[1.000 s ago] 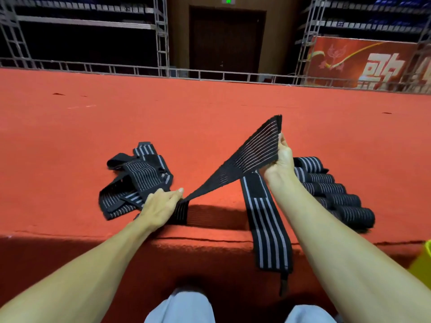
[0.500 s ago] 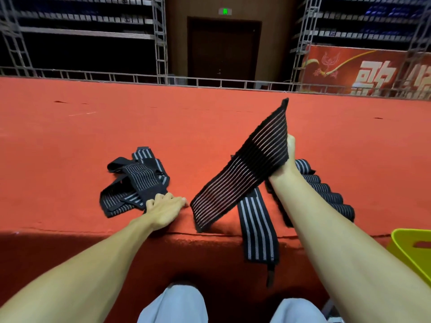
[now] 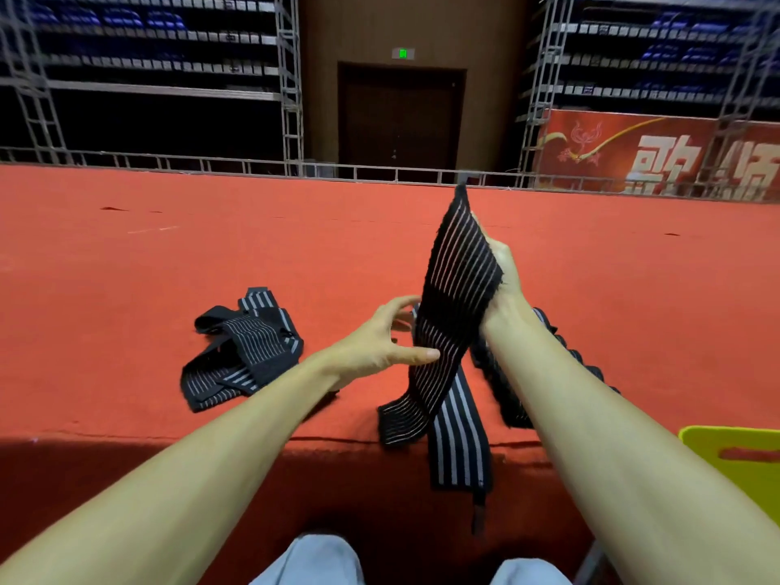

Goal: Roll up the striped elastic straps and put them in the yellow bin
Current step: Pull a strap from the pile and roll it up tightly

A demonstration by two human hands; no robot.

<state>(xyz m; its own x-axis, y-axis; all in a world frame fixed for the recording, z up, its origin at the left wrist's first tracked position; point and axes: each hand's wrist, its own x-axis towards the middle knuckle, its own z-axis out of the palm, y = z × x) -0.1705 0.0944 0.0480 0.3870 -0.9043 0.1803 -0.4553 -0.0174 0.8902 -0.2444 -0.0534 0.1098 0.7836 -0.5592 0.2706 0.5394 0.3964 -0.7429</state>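
Red stage (image 3: pixel 211 255) edge: yellow bin (image 3: pixel 734 466) low right, a loose pile (image 3: pixel 245 352) not yet rolled, probably finished rolls (image 3: pixel 546 320) behind the right forearm; one strap (image 3: pixel 456 297) upright, gripped by the right hand (image 3: pixel 504 268), spread left hand (image 3: pixel 380 344) thumbing it

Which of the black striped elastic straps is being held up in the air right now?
The black strap with thin pale stripes, pinched upright by the right hand; the loose pile at left lies on the carpet.

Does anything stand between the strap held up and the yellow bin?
Nothing visible does. The strap in the right hand is raised; the yellow bin sits lower right, with only that forearm between.
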